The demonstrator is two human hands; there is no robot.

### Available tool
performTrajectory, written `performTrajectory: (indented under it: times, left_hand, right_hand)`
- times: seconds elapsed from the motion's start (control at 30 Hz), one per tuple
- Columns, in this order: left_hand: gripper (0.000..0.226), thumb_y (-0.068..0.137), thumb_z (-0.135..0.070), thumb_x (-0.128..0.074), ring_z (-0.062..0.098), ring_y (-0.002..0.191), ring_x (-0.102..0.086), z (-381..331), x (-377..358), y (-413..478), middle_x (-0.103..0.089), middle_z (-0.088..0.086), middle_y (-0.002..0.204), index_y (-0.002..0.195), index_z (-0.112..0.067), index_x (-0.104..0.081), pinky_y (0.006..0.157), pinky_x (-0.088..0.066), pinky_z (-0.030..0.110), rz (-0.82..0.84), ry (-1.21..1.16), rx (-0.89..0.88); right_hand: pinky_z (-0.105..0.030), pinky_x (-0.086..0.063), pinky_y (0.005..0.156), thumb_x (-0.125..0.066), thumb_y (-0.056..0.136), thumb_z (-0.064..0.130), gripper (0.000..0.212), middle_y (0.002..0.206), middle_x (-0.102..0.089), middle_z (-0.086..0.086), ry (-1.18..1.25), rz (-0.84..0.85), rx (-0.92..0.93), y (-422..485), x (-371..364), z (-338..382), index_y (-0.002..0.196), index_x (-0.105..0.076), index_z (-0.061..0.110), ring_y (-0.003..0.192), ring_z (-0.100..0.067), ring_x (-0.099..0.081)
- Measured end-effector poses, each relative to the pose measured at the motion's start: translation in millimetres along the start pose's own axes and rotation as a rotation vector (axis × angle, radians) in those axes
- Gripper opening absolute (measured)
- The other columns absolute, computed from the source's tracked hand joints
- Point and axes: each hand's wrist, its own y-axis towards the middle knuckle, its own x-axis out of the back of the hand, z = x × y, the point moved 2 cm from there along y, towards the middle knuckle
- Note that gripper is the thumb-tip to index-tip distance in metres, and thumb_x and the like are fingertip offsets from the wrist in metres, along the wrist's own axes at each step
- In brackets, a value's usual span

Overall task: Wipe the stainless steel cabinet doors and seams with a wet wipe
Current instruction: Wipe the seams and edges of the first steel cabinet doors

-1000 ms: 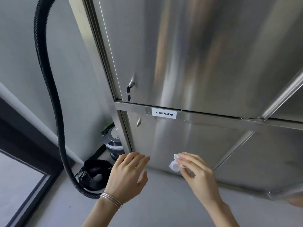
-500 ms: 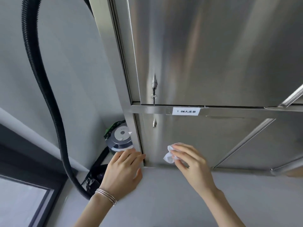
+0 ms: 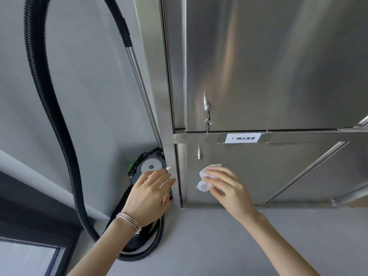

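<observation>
Higher on the lower cabinet door (image 3: 258,176) than a second ago, the wet wipe (image 3: 203,179) now sits pressed to the steel just below the small knob (image 3: 199,154), where before it was near the door's bottom edge. The right hand (image 3: 227,188) holds the bunched white wipe under its fingertips (image 3: 212,173), fingers fairly flat and close together against the door, so the rubbing stroke seems to be travelling upward.

Just left of that hand runs the vertical seam (image 3: 184,176) between door and cabinet frame (image 3: 171,156). The left hand (image 3: 149,193) has also shifted up and toward the frame; it lies open, fingers spread and empty, its tips touching or nearly touching the frame post, apparently bracing. Thin bangles (image 3: 129,220) circle its wrist.

Above both hands a horizontal rail carries a white label (image 3: 242,138), and above that is the upper door (image 3: 278,66) with its small latch (image 3: 207,108). Behind and under the left hand stand a vacuum cleaner body (image 3: 148,166) and its black ribbed hose (image 3: 49,96), looping well to the left.

By my reading, the lower door's left part is being covered, while the seam beside it, the rail and the upper door remain to do. The knob and label edges will likely snag the wipe unless it goes around them.
</observation>
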Motion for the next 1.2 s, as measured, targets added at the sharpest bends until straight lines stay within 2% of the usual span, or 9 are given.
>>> performTrajectory:
  times: [0.17, 0.3, 0.5, 0.6, 0.77, 0.9, 0.97, 1.07, 1.2]
  left_hand:
    - [0.047, 0.059, -0.017, -0.075, 0.022, 0.117, -0.060, 31.6, -35.7, 8.1, -0.068, 0.001, 0.117, 0.106, -0.016, -0.073, 0.097, -0.051, 0.040, 0.053, 0.039, -0.077]
    - [0.051, 0.060, -0.018, -0.076, 0.024, 0.120, -0.058, 48.5, -75.8, 19.5, -0.066, 0.004, 0.122, 0.110, -0.016, -0.072, 0.099, -0.048, 0.045, -0.027, 0.081, -0.093]
    - [0.052, 0.079, -0.021, -0.055, 0.024, 0.132, -0.047, 68.8, -148.7, 33.5, -0.055, 0.006, 0.138, 0.129, -0.012, -0.060, 0.107, -0.040, 0.042, -0.282, 0.202, -0.114]
    - [0.058, 0.081, -0.023, -0.057, 0.023, 0.138, -0.037, 79.7, -173.9, 43.7, -0.046, 0.006, 0.146, 0.138, -0.009, -0.050, 0.110, -0.033, 0.041, -0.424, 0.218, -0.097]
    - [0.061, 0.084, -0.026, -0.050, 0.021, 0.142, -0.030, 97.0, -191.3, 63.2, -0.038, 0.005, 0.151, 0.140, -0.005, -0.046, 0.113, -0.030, 0.039, -0.663, 0.316, -0.077]
    - [0.058, 0.088, -0.027, -0.044, 0.021, 0.142, -0.029, 107.2, -201.4, 73.7, -0.035, 0.006, 0.152, 0.141, -0.004, -0.043, 0.116, -0.026, 0.041, -0.786, 0.435, -0.112]
    - [0.060, 0.089, -0.027, -0.044, 0.021, 0.144, -0.025, 115.1, -206.5, 77.4, -0.031, 0.005, 0.154, 0.144, -0.004, -0.039, 0.118, -0.022, 0.041, -0.828, 0.480, -0.128]
    - [0.062, 0.091, -0.028, -0.040, 0.021, 0.146, -0.020, 123.0, -215.6, 85.4, -0.025, 0.007, 0.156, 0.147, -0.005, -0.031, 0.118, -0.021, 0.047, -0.878, 0.537, -0.141]
    - [0.062, 0.093, -0.033, -0.035, 0.024, 0.147, -0.018, 128.5, -223.5, 96.6, -0.025, 0.010, 0.156, 0.148, -0.004, -0.027, 0.116, -0.021, 0.051, -0.943, 0.502, -0.162]
  right_hand:
    - [-0.028, -0.046, 0.095, -0.062, 0.081, -0.010, 0.020, 0.106, -0.067, -0.009, -0.019, -0.082, 0.045, 12.6, -45.6, -3.8, 0.095, -0.072, -0.002, 0.105, -0.022, -0.058]
    - [-0.034, -0.048, 0.091, -0.064, 0.080, -0.013, 0.019, 0.106, -0.066, -0.012, 0.010, -0.139, 0.109, 13.7, -92.0, -27.8, 0.093, -0.072, -0.003, 0.103, -0.027, -0.060]
    - [-0.036, -0.050, 0.088, -0.069, 0.076, -0.013, 0.029, 0.110, -0.059, -0.008, -0.076, -0.285, 0.208, 7.3, -158.4, -84.7, 0.101, -0.073, 0.001, 0.103, -0.028, -0.058]
    - [-0.032, -0.048, 0.089, -0.065, 0.083, -0.005, 0.022, 0.111, -0.051, -0.002, -0.117, -0.375, 0.289, 12.4, -177.9, -105.5, 0.103, -0.072, 0.002, 0.103, -0.025, -0.056]
    - [-0.028, -0.046, 0.088, -0.065, 0.085, 0.000, 0.017, 0.099, -0.061, -0.015, -0.165, -0.605, 0.393, 34.8, -192.2, -121.6, 0.100, -0.073, 0.002, 0.098, -0.025, -0.055]
    - [-0.028, -0.042, 0.088, -0.064, 0.084, 0.001, 0.017, 0.104, -0.063, -0.019, -0.168, -0.615, 0.419, 48.8, -203.1, -129.1, 0.098, -0.073, 0.005, 0.101, -0.027, -0.055]
    - [-0.031, -0.050, 0.078, -0.067, 0.081, 0.002, 0.014, 0.106, -0.063, -0.016, -0.244, -0.614, 0.403, 50.7, -212.0, -129.9, 0.093, -0.073, 0.005, 0.104, -0.019, -0.053]
    - [-0.033, -0.053, 0.054, -0.065, 0.076, 0.004, 0.005, 0.090, -0.066, -0.006, -0.428, -0.684, 0.461, 47.3, -222.3, -132.1, 0.075, -0.070, 0.006, 0.097, -0.018, -0.062]
    - [-0.030, -0.052, 0.061, -0.074, 0.069, -0.008, 0.016, 0.075, -0.067, -0.002, -0.556, -0.670, 0.508, 54.0, -221.2, -131.8, 0.065, -0.067, 0.006, 0.086, -0.023, -0.066]
